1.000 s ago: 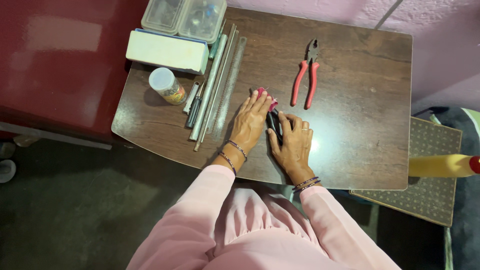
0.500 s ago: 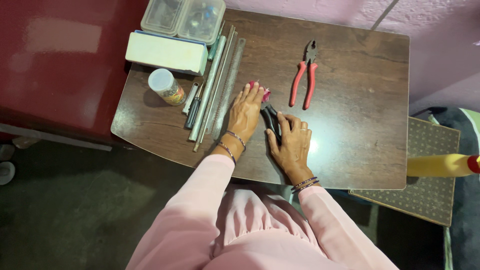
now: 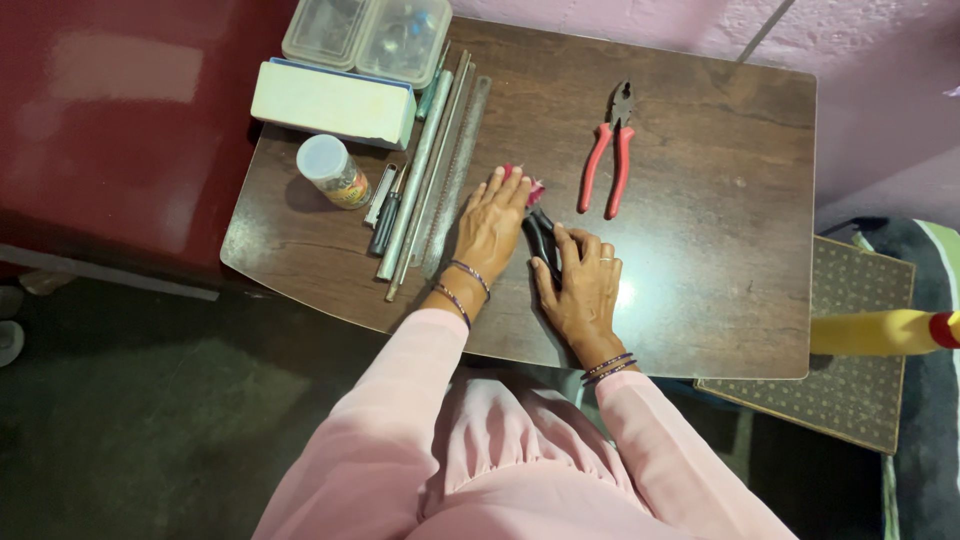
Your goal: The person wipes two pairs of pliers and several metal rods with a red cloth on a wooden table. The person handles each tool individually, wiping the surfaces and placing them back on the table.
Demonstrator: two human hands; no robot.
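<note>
The right hand (image 3: 585, 290), just right of the frame's centre, is closed around the dark handles of a small black tool (image 3: 543, 238) whose tip points up toward a small pink piece (image 3: 533, 188). The left hand (image 3: 490, 225) lies flat beside it, fingers together and stretched out on the brown table (image 3: 720, 250), fingertips reaching the pink piece; it grips nothing. The two hands sit just beside each other, the black tool between them. Both wrists carry thin bangles, and pink sleeves run down to the bottom of the frame.

Left of the left hand, long metal rods and a ruler (image 3: 440, 170) lie side by side, with a dark pen (image 3: 385, 212) next to them. Further left stands a small jar with a white lid (image 3: 330, 170). Above it, in the upper left, is a white box (image 3: 332, 102), and behind that a clear plastic container (image 3: 365, 35). Red-handled pliers (image 3: 610, 155) lie up and to the right of the hands, well apart from them.
</note>
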